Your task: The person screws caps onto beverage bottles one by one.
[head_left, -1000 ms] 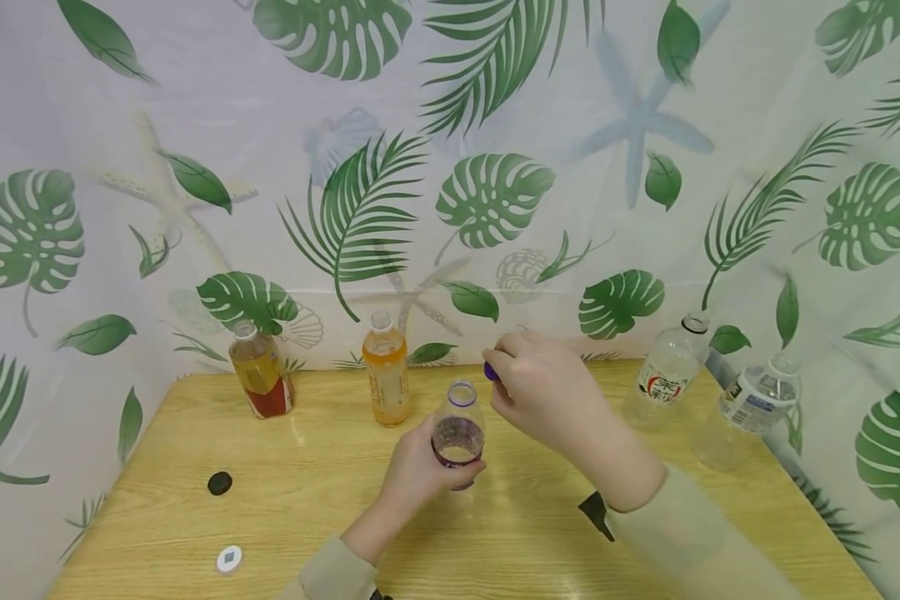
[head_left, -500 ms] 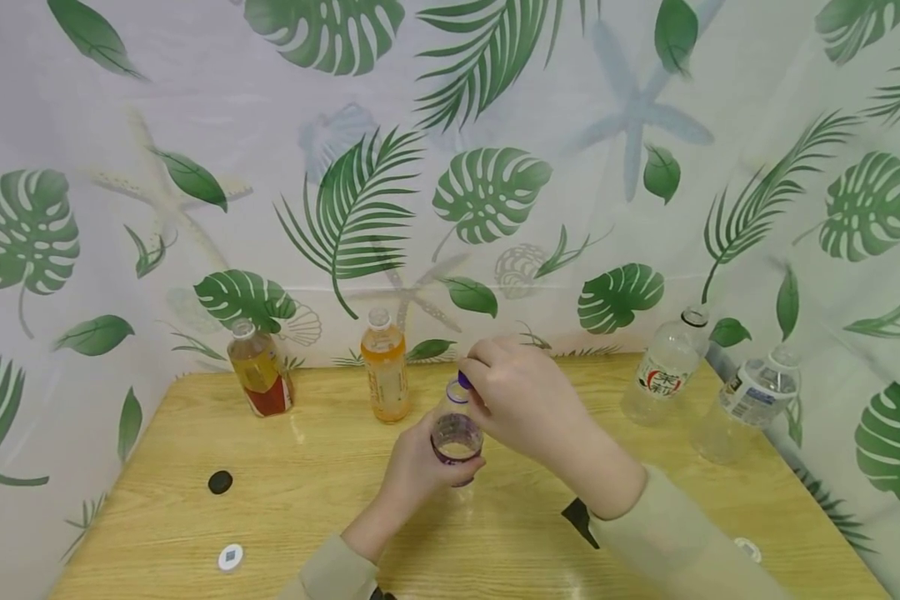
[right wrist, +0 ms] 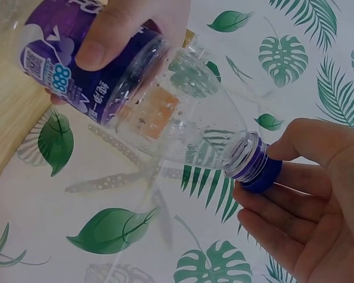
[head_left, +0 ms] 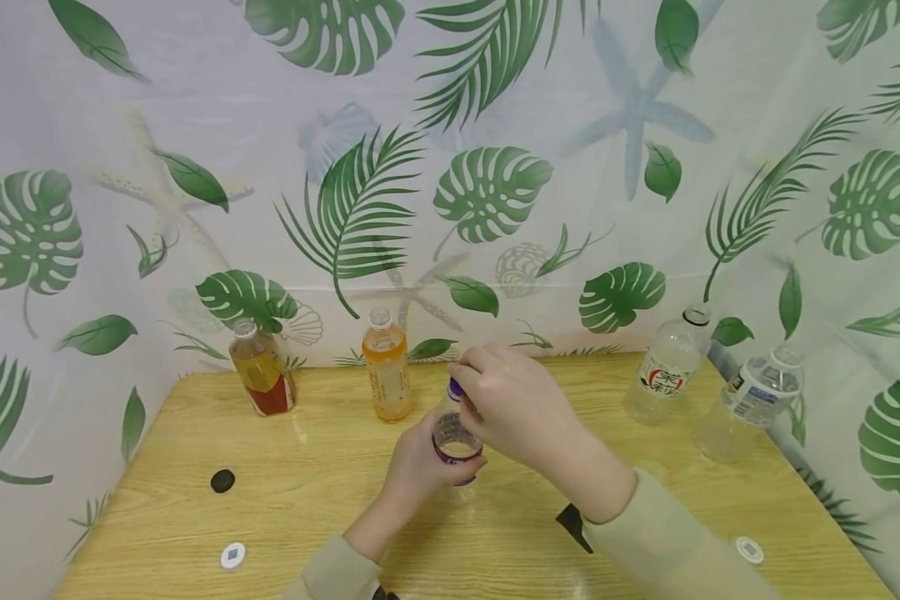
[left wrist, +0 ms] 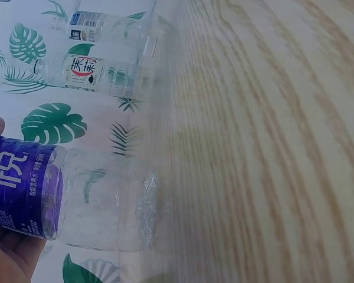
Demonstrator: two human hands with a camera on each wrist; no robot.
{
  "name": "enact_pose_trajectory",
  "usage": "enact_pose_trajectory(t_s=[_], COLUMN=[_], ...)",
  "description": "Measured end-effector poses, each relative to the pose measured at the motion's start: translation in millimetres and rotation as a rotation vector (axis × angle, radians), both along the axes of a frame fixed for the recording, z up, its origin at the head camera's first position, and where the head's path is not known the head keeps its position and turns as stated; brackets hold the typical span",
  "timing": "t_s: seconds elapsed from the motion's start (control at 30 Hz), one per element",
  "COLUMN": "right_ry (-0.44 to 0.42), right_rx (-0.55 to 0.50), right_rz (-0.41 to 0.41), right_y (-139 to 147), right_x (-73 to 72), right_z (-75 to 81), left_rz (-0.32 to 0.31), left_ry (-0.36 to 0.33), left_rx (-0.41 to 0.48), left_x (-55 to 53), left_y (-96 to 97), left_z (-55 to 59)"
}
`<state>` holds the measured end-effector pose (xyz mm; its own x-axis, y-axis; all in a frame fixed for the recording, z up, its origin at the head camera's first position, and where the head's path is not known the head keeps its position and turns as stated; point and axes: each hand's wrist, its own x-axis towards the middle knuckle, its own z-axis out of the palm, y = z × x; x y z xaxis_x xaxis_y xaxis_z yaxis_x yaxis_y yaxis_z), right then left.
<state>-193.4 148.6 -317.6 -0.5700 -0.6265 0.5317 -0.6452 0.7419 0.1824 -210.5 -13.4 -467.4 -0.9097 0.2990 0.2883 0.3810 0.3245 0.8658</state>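
Observation:
A clear plastic bottle (right wrist: 194,118) with a purple label is held upright above the table by my left hand (head_left: 417,462), whose fingers and thumb wrap round the label. In the left wrist view the label (left wrist: 23,186) faces the camera. My right hand (head_left: 513,404) pinches a purple bottle cap (right wrist: 264,174) between thumb and fingers. The right wrist view has the cap sitting over the bottle's mouth, touching the neck. Whether the thread has caught cannot be told. The right hand partly covers the bottle's shoulder in the head view.
Uncapped bottles stand behind: one with a yellow-red label (head_left: 262,375), an orange-topped one (head_left: 387,371), and two clear ones (head_left: 663,371) (head_left: 750,408) at right. A black cap (head_left: 222,481) and white caps (head_left: 232,556) (head_left: 749,550) lie on the wooden table (head_left: 307,500). A leaf-print sheet hangs behind.
My right hand has moved left and slightly down, bringing the purple cap from beside the bottle onto its mouth. The left hand keeps its hold with little movement.

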Motion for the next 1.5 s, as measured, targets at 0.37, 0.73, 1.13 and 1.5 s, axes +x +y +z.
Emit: enact_pose_trajectory(t_s=[0.37,0.73,1.13,1.5], right_ry=[-0.115,-0.392,-0.369,-0.307], right_rx=[-0.011,-0.089,-0.199,-0.285], right_rz=[0.001,0.000,-0.165,-0.169], right_y=[0.8,6.7,-0.2,0.6], right_x=[-0.8,-7.4,-9.5,-8.5], right_z=[5.4,16.1,10.6,-2.3], left_rz=[-0.016,0.027,0.050,0.050], left_ry=[-0.011,-0.022,-0.022,-0.058], left_rx=[0.012,-0.021,-0.033,-0.024], left_x=[-0.8,0.6,-0.5,0.4], left_y=[0.2,0.5,1.7,0.9], left_z=[-3.4,-2.7,-1.5,-1.0])
